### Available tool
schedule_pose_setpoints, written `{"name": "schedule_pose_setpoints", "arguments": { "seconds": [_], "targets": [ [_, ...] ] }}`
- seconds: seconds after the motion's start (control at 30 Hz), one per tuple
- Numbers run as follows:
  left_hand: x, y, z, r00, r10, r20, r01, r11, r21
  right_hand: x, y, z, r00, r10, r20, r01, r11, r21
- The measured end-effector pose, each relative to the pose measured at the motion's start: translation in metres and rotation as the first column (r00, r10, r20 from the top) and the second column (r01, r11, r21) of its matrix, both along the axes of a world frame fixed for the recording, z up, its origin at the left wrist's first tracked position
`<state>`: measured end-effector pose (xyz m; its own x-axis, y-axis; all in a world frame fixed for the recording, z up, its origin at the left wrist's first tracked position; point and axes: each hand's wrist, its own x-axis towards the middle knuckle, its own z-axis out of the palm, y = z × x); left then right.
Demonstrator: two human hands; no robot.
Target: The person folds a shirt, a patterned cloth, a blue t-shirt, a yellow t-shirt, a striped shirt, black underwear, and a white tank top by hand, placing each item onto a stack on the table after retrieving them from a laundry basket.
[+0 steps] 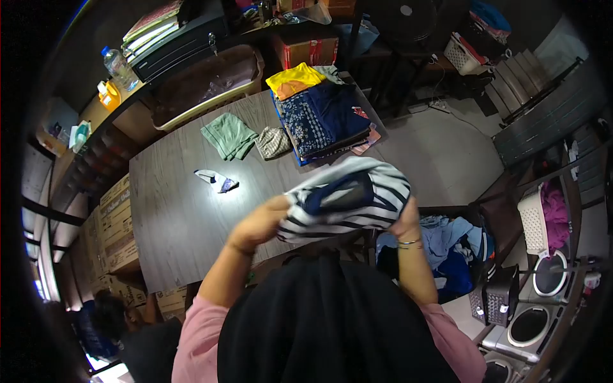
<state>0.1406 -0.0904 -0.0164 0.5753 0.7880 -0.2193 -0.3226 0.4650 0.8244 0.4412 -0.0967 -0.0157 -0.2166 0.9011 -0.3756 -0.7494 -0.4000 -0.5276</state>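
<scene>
A black-and-white striped garment (348,198) with a dark blue opening hangs between my hands above the near edge of the wooden table (172,236). My left hand (265,220), somewhat blurred, is closed on its left side. On the right side, my right hand (407,220) grips the cloth, its fingers partly hidden by it. Beyond the garment stands a stack of folded clothes (325,118), dark blue with yellow on top. Left of the stack lie a checked cloth (273,143) and a green folded cloth (228,136). A small white-and-blue cloth (217,180) rests nearer the table's middle.
A brown bin (255,80) stands behind the table. Loose clothes (447,246) lie at my right, near a white basket (533,220) and washing machines (530,325). Cardboard boxes (115,223) are at the left. Another person (150,345) is at the lower left.
</scene>
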Motion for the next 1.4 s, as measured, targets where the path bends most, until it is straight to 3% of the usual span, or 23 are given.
{"name": "schedule_pose_setpoints", "arguments": {
  "seconds": [0.03,0.07,0.1,0.13,0.17,0.3,0.37,0.43,0.5,0.53,0.57,0.63,0.67,0.7,0.77,0.87,0.97,1.03,1.1,1.17,1.23,1.3,1.4],
  "targets": [
    [-0.037,-0.012,-0.001,0.994,0.091,-0.067,-0.091,0.996,0.011,0.043,0.001,-0.05,0.986,0.111,-0.122,-0.096,0.987,0.127],
    [-0.08,-0.023,-0.009,0.947,0.305,-0.103,-0.296,0.95,0.097,0.08,-0.005,-0.045,0.954,0.295,0.049,-0.299,0.942,0.15],
    [-0.091,-0.036,0.022,0.867,0.497,-0.035,-0.481,0.854,0.196,0.079,-0.016,-0.029,0.847,0.07,0.527,-0.195,0.963,0.184],
    [-0.11,-0.04,0.023,0.82,0.572,0.001,-0.552,0.79,0.268,0.1,-0.017,-0.023,0.855,0.088,0.511,-0.139,0.988,0.063],
    [-0.13,-0.043,0.024,0.768,0.639,0.04,-0.613,0.716,0.335,0.108,-0.016,0.001,0.778,0.006,0.628,-0.148,0.973,0.175],
    [-0.133,-0.005,0.045,0.668,0.744,0.023,-0.705,0.622,0.342,0.105,0.033,0.027,0.812,-0.253,0.526,0.079,0.941,0.33],
    [-0.141,0.04,0.009,0.602,0.796,-0.069,-0.725,0.581,0.371,0.08,0.076,0.009,0.8,-0.284,0.528,0.113,0.936,0.332],
    [-0.134,0.072,-0.044,0.351,0.878,-0.326,-0.628,0.479,0.614,0.065,0.109,-0.044,0.769,-0.236,0.595,0.087,0.96,0.268],
    [-0.118,0.068,-0.103,0.025,0.917,-0.398,-0.214,0.394,0.894,0.03,0.102,-0.084,0.33,-0.406,0.852,-0.081,0.887,0.454],
    [-0.103,0.053,-0.117,0.13,0.866,-0.483,-0.15,0.499,0.853,0.015,0.083,-0.083,0.153,-0.395,0.906,-0.27,0.866,0.422],
    [-0.076,0.033,-0.122,0.234,0.728,-0.645,-0.235,0.686,0.689,0.007,0.069,-0.102,0.186,-0.288,0.939,-0.383,0.859,0.339],
    [-0.049,0.003,-0.15,0.357,0.689,-0.631,0.195,0.606,0.771,-0.016,0.041,-0.119,0.161,-0.385,0.909,-0.664,0.639,0.388],
    [-0.036,-0.01,-0.154,0.327,0.613,-0.719,0.257,0.675,0.692,-0.023,0.031,-0.137,0.153,-0.368,0.917,-0.705,0.61,0.362],
    [-0.028,-0.018,-0.158,0.2,0.668,-0.716,0.382,0.62,0.685,-0.03,0.021,-0.144,-0.075,-0.385,0.92,-0.733,0.647,0.211],
    [-0.028,-0.015,-0.162,0.056,0.665,-0.744,0.459,0.645,0.611,-0.033,0.016,-0.163,-0.314,-0.341,0.886,-0.716,0.698,0.015],
    [-0.038,0.001,-0.17,0.006,0.6,-0.8,0.517,0.683,0.516,-0.026,0.028,-0.161,-0.435,-0.286,0.854,-0.736,0.659,-0.155],
    [-0.046,0.018,-0.161,0.124,0.56,-0.819,0.451,0.704,0.549,-0.022,0.032,-0.152,-0.403,-0.141,0.904,-0.73,0.646,-0.224],
    [-0.051,0.021,-0.145,0.315,0.607,-0.73,0.23,0.697,0.679,-0.015,0.033,-0.155,-0.405,-0.232,0.884,-0.739,0.652,-0.167],
    [-0.058,0.025,-0.12,0.342,0.516,-0.786,0.12,0.805,0.581,-0.006,0.036,-0.144,-0.337,-0.347,0.875,-0.753,0.657,-0.03],
    [-0.068,0.03,-0.105,0.143,0.758,-0.637,0.157,0.618,0.77,0.008,0.058,-0.106,-0.087,-0.326,0.941,-0.661,0.725,0.19],
    [-0.069,0.033,-0.064,0.01,0.882,-0.471,0.086,0.469,0.879,0.013,0.063,-0.031,-0.009,-0.492,0.871,-0.529,0.741,0.413],
    [-0.063,0.036,-0.018,0.052,0.883,-0.466,-0.145,0.469,0.872,0.014,0.077,0.023,-0.102,-0.729,0.677,-0.456,0.639,0.619],
    [-0.056,0.046,0.035,0.505,0.816,-0.281,-0.505,0.544,0.67,-0.007,0.103,0.078,0.138,-0.843,0.52,-0.235,0.482,0.844]
  ]
}}
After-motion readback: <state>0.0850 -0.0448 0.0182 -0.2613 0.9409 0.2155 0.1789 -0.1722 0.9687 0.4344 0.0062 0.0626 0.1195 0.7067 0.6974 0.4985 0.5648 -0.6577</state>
